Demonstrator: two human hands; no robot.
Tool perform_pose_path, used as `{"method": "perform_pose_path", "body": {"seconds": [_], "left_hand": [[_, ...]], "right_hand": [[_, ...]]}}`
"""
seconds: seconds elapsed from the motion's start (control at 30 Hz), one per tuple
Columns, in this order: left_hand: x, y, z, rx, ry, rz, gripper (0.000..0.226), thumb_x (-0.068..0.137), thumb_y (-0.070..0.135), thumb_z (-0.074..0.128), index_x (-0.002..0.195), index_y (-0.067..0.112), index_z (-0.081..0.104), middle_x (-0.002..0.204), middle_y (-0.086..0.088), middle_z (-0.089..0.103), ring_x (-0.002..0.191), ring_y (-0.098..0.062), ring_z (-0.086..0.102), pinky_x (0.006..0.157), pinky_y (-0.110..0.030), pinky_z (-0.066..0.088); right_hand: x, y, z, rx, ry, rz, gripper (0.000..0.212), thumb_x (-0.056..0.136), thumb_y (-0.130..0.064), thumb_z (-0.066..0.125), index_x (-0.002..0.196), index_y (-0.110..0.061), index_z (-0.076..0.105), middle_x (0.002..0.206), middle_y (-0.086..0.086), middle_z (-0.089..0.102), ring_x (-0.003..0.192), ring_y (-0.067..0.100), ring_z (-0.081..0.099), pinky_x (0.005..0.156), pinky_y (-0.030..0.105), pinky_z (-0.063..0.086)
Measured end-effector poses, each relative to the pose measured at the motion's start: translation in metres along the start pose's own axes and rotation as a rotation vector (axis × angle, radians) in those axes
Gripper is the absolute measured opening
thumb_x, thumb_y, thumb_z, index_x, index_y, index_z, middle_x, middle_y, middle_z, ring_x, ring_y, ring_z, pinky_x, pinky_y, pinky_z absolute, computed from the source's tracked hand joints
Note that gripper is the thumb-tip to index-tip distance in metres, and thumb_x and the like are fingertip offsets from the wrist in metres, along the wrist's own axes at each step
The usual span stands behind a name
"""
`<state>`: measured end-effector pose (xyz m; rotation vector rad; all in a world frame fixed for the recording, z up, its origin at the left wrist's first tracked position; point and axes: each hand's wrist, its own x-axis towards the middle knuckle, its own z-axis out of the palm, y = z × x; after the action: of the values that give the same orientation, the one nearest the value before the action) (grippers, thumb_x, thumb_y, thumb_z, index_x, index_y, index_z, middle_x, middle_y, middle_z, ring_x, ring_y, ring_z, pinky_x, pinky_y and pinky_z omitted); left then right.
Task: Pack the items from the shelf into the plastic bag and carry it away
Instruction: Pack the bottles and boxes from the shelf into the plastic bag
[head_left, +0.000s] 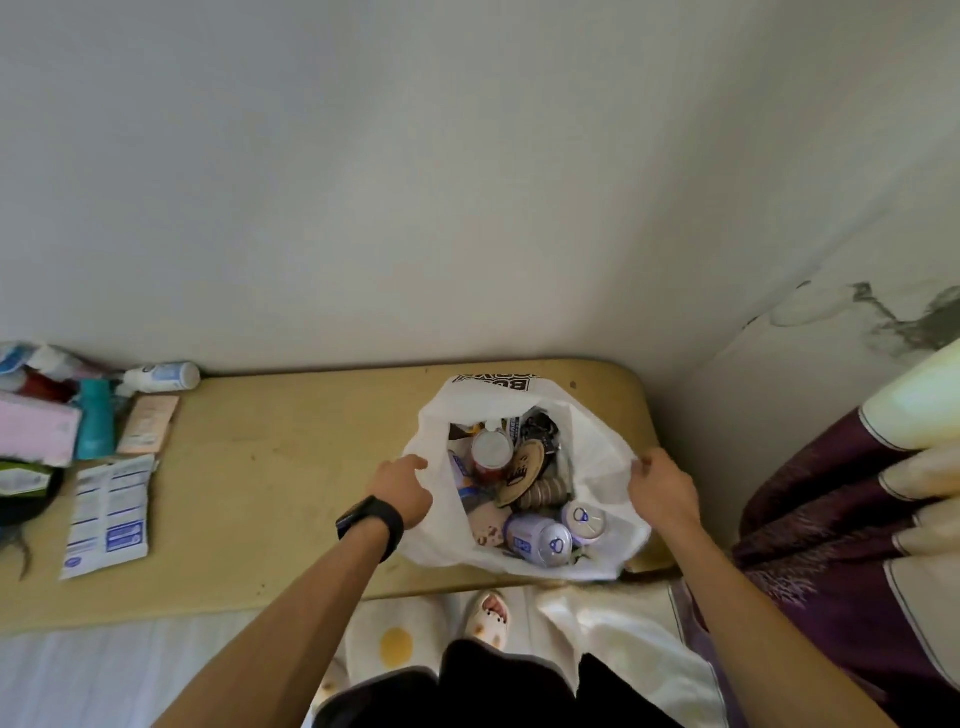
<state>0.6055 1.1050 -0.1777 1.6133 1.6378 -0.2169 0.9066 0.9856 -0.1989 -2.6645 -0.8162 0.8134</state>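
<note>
left hand (402, 488): fingers curled, we grip the plastic bag (597, 447) at its left rim
right hand (662, 486): fingers curled, pinching its right rim
plastic bag: mouth open, on the shelf (270, 457), cans (537, 539) inside
well left of bag: packets (106, 519)

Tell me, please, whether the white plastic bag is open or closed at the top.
Open. The plastic bag has its mouth spread between the left hand and right hand, and cans show inside.
</note>
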Motion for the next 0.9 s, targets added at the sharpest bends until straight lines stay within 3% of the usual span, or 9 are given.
{"method": "perform_pose_path", "body": {"seconds": [0.1, 0.23, 0.4, 0.47, 0.53, 0.67, 0.73, 0.8, 0.9], "left_hand": [[-0.002, 0.023, -0.027, -0.169, 0.182, 0.118, 0.057, 0.081, -0.006, 0.046, 0.128, 0.021, 0.063, 0.135, -0.004, 0.061, 0.118, -0.022, 0.058, 0.095, -0.028, 0.046], [-0.007, 0.060, -0.081, -0.314, 0.324, 0.271, 0.066, 0.078, -0.004, 0.043, 0.135, 0.026, 0.057, 0.137, 0.001, 0.057, 0.106, -0.023, 0.062, 0.085, -0.032, 0.054], [-0.015, 0.063, -0.070, -0.121, 0.249, 0.322, 0.055, 0.081, 0.000, 0.049, 0.130, 0.022, 0.057, 0.146, -0.003, 0.038, 0.125, -0.025, 0.047, 0.092, -0.026, 0.044], [-0.022, 0.055, -0.049, 0.147, 0.335, 0.336, 0.053, 0.080, 0.010, 0.054, 0.129, 0.028, 0.055, 0.154, -0.005, 0.024, 0.137, -0.030, 0.031, 0.105, -0.038, 0.037], [-0.027, 0.047, -0.030, 0.424, 0.444, 0.431, 0.055, 0.078, 0.017, 0.057, 0.132, 0.029, 0.051, 0.161, -0.008, 0.011, 0.146, -0.032, 0.012, 0.115, -0.050, 0.018], [-0.029, 0.049, -0.004, 0.897, 0.353, 0.737, 0.046, 0.087, 0.024, 0.053, 0.134, 0.025, 0.055, 0.164, -0.005, 0.006, 0.150, -0.025, -0.008, 0.111, -0.057, -0.023], [-0.031, 0.051, 0.004, 1.065, 0.212, 0.709, 0.043, 0.095, 0.034, 0.047, 0.135, 0.022, 0.057, 0.164, -0.007, 0.011, 0.150, -0.026, -0.011, 0.102, -0.057, -0.034], [-0.030, 0.046, 0.005, 1.179, 0.133, 0.616, 0.044, 0.098, 0.037, 0.043, 0.138, 0.021, 0.054, 0.161, -0.008, 0.021, 0.150, -0.029, -0.007, 0.102, -0.060, -0.033], [-0.031, 0.023, -0.002, 1.311, 0.018, 0.494, 0.047, 0.099, 0.039, 0.042, 0.140, 0.019, 0.052, 0.152, -0.008, 0.040, 0.150, -0.032, 0.002, 0.105, -0.065, -0.027]], "right_hand": [[0.003, -0.012, -0.022, 0.385, 0.124, 0.077, 0.028, 0.102, -0.028, 0.046, 0.113, -0.007, 0.060, 0.107, 0.015, 0.065, 0.098, 0.034, 0.061, 0.087, 0.044, 0.051], [0.007, -0.028, -0.053, 0.455, 0.212, 0.043, 0.031, 0.103, -0.028, 0.044, 0.117, -0.006, 0.060, 0.110, 0.014, 0.064, 0.102, 0.031, 0.059, 0.084, 0.038, 0.047], [-0.013, -0.033, -0.044, 0.281, 0.335, -0.107, 0.033, 0.100, -0.032, 0.050, 0.120, -0.007, 0.055, 0.118, 0.016, 0.058, 0.101, 0.031, 0.056, 0.083, 0.037, 0.046], [-0.028, -0.041, -0.040, 0.226, 0.499, -0.292, 0.036, 0.096, -0.033, 0.058, 0.121, -0.007, 0.056, 0.123, 0.017, 0.054, 0.109, 0.035, 0.052, 0.091, 0.045, 0.047], [-0.043, -0.054, -0.035, 0.125, 0.577, -0.529, 0.033, 0.093, -0.031, 0.062, 0.119, -0.010, 0.059, 0.125, 0.011, 0.055, 0.114, 0.030, 0.049, 0.098, 0.044, 0.043], [-0.056, -0.087, -0.014, -0.177, 0.404, -0.898, 0.032, 0.094, -0.036, 0.057, 0.124, -0.026, 0.062, 0.138, 0.003, 0.055, 0.132, 0.024, 0.043, 0.110, 0.043, 0.037], [-0.049, -0.095, 0.004, -0.483, 0.205, -0.924, 0.037, 0.096, -0.044, 0.048, 0.132, -0.038, 0.056, 0.159, 0.005, 0.031, 0.149, 0.028, 0.016, 0.120, 0.052, 0.015], [-0.036, -0.092, 0.012, -0.755, 0.035, -0.801, 0.044, 0.095, -0.048, 0.043, 0.138, -0.036, 0.051, 0.166, 0.006, 0.001, 0.150, 0.030, -0.016, 0.117, 0.059, -0.010], [-0.023, -0.081, 0.001, -0.986, -0.015, -0.497, 0.062, 0.094, -0.041, 0.040, 0.150, -0.016, 0.035, 0.164, 0.011, -0.017, 0.144, 0.035, -0.032, 0.113, 0.065, -0.015]]}}
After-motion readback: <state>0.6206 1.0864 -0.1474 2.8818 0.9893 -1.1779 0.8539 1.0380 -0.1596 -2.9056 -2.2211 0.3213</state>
